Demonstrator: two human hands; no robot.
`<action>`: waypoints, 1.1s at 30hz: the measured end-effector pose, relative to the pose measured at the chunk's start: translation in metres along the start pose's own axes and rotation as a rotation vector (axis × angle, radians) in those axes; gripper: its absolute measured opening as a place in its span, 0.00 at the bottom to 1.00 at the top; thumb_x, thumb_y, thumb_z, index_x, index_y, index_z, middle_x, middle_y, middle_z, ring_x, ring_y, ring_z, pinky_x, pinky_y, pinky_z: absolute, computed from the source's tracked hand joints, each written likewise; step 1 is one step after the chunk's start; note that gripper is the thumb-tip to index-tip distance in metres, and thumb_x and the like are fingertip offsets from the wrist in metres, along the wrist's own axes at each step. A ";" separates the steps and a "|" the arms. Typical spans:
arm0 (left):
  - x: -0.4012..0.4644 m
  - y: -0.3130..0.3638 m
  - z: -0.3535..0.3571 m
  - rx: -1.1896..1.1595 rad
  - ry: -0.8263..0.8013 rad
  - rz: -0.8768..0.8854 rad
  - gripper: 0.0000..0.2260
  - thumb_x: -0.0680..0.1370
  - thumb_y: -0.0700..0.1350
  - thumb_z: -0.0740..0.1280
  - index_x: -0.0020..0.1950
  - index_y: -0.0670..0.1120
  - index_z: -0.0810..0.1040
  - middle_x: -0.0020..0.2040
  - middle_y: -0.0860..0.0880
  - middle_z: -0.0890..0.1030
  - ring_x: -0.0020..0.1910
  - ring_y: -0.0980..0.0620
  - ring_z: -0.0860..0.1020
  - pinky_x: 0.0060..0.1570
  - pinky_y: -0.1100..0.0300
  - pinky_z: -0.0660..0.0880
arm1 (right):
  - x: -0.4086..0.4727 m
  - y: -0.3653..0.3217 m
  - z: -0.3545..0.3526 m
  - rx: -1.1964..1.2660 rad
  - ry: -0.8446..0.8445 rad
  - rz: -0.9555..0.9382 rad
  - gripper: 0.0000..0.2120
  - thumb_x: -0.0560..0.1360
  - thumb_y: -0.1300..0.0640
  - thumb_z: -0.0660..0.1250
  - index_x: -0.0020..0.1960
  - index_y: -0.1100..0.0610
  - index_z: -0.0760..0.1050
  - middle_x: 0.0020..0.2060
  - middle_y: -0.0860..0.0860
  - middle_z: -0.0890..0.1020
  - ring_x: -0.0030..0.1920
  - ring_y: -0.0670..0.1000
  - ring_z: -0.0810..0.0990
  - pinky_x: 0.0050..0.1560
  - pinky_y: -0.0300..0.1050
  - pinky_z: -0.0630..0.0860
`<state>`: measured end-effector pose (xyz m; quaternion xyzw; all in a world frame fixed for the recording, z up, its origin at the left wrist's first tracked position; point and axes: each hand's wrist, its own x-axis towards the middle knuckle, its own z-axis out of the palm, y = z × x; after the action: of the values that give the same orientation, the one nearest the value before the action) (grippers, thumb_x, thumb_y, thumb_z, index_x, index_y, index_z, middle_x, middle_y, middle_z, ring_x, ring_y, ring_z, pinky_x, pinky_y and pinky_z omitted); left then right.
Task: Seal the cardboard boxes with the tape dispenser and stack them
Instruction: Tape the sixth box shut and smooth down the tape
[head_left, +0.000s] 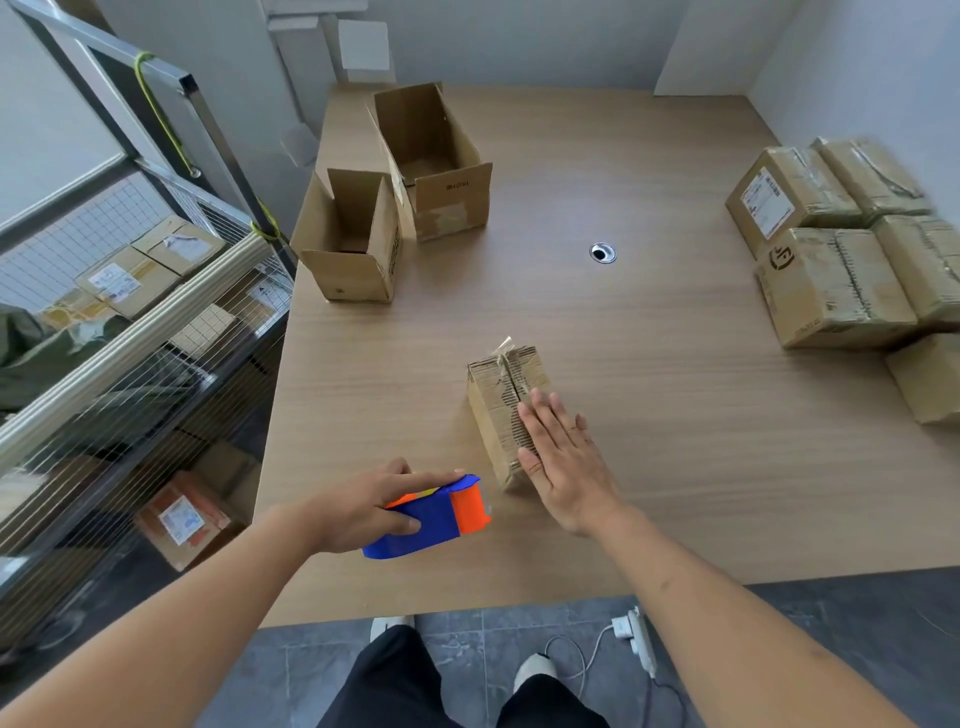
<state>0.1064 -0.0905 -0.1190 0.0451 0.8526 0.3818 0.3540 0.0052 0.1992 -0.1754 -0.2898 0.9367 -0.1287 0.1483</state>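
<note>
A small closed cardboard box (496, 402) lies near the front middle of the wooden table (649, 364), with a loose tail of clear tape sticking up at its far end. My right hand (563, 457) lies flat on its top with straight fingers. Just left of the box, my left hand (363, 506) grips a blue and orange tape dispenser (436, 514) held low over the table. Two open boxes stand at the back left, one nearer (348, 244) and one taller (436, 161). Several sealed boxes (841, 244) are stacked at the right edge.
A wire-mesh shelf rack (130, 322) holding parcels stands close along the table's left side. A round cable grommet (602, 253) sits in the tabletop. On the tiled floor below the front edge lies a white power strip (636, 636) with its cord.
</note>
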 end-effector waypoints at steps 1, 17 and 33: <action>-0.002 -0.004 -0.001 -0.012 0.005 -0.014 0.33 0.82 0.44 0.65 0.72 0.80 0.58 0.57 0.51 0.70 0.53 0.50 0.73 0.54 0.57 0.70 | 0.000 0.000 0.000 -0.003 -0.002 0.001 0.33 0.80 0.37 0.35 0.83 0.47 0.38 0.81 0.44 0.35 0.78 0.43 0.29 0.79 0.50 0.34; 0.031 0.025 0.032 0.052 0.141 -0.114 0.23 0.81 0.58 0.59 0.76 0.68 0.62 0.54 0.53 0.82 0.50 0.50 0.79 0.54 0.50 0.76 | 0.003 -0.018 -0.007 -0.106 -0.031 0.085 0.43 0.77 0.26 0.44 0.83 0.50 0.41 0.80 0.46 0.35 0.80 0.49 0.31 0.80 0.55 0.34; -0.001 0.016 -0.011 0.082 0.277 -0.046 0.29 0.81 0.57 0.63 0.75 0.76 0.52 0.53 0.50 0.75 0.51 0.51 0.75 0.53 0.51 0.72 | 0.004 -0.038 -0.032 -0.181 -0.073 0.042 0.40 0.73 0.48 0.70 0.79 0.53 0.57 0.83 0.47 0.49 0.82 0.53 0.43 0.80 0.55 0.35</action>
<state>0.0971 -0.0865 -0.1026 -0.0135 0.9089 0.3411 0.2395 0.0100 0.1717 -0.1347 -0.2866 0.9445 -0.0297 0.1580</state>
